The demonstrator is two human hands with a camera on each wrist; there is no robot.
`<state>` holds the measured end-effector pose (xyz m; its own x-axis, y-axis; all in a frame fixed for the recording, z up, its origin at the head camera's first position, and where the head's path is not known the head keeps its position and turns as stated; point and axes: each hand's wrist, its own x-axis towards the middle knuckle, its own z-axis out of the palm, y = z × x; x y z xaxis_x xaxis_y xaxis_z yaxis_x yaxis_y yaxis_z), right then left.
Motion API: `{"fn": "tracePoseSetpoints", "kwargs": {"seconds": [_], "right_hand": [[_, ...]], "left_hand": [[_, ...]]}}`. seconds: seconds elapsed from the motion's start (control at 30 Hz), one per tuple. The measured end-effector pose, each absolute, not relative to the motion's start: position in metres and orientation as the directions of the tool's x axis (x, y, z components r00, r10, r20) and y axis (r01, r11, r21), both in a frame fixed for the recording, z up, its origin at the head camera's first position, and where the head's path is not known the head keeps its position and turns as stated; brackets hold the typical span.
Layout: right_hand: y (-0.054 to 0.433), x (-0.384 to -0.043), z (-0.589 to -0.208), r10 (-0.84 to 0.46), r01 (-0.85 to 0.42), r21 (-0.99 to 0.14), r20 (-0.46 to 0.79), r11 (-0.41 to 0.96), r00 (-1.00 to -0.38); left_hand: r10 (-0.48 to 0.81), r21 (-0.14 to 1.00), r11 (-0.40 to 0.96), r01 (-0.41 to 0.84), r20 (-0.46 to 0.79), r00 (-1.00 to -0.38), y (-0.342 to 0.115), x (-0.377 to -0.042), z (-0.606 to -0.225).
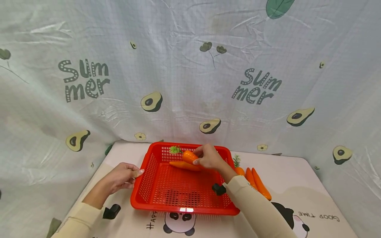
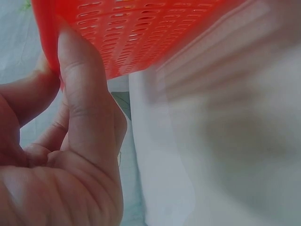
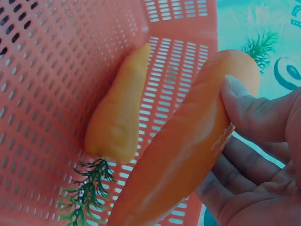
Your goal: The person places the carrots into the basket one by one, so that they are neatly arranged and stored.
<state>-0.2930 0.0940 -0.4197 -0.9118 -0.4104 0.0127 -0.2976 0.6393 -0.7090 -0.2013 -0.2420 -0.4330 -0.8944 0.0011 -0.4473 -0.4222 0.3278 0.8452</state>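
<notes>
A red plastic basket [image 1: 184, 211] with slotted walls stands on the table. My left hand [image 1: 122, 177] pinches its left rim between thumb and fingers, as the left wrist view [image 2: 84, 108] also shows. Over the far part of the basket, my right hand [image 1: 209, 158] grips an orange carrot [image 3: 188, 141] near its thick end, and a green leafy tuft [image 3: 261, 47] sticks out there. Below the held carrot, another carrot [image 3: 115, 113] lies on the basket floor by the far wall, its green leaves [image 3: 91, 188] showing in the right wrist view.
Several more carrots [image 1: 260, 185] lie on the table right of the basket, partly behind my right forearm. A white printed cloth [image 1: 178, 66] hangs behind the table. The pale tabletop [image 1: 297, 178] carries panda drawings and lettering.
</notes>
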Motion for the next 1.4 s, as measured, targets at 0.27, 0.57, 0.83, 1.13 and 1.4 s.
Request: {"fn": "tracePoseSetpoints", "kwargs": {"seconds": [0.27, 0.57, 0.83, 1.13, 1.4], "right_hand": [[0.084, -0.296, -0.424, -0.416, -0.271, -0.712, -0.032, 0.648, -0.909], [0.076, -0.298, -0.436, -0.410, -0.265, -0.705, -0.041, 0.658, -0.911], [0.068, -0.299, -0.444, -0.410, -0.267, -0.694, -0.046, 0.669, -0.911], [0.061, -0.299, -0.452, -0.435, -0.302, -0.680, -0.028, 0.669, -0.900], [0.058, -0.300, -0.454, -0.443, -0.301, -0.676, -0.042, 0.672, -0.895]], "left_hand": [[0.013, 0.849, 0.326, -0.416, -0.444, -0.896, -0.243, -0.203, -0.435], [0.021, 0.852, 0.320, -0.413, -0.443, -0.896, -0.243, -0.202, -0.434], [0.020, 0.854, 0.313, -0.415, -0.443, -0.896, -0.243, -0.200, -0.432], [0.026, 0.860, 0.298, -0.414, -0.441, -0.897, -0.243, -0.200, -0.433], [0.023, 0.858, 0.313, -0.407, -0.436, -0.900, -0.242, -0.200, -0.431]]}}
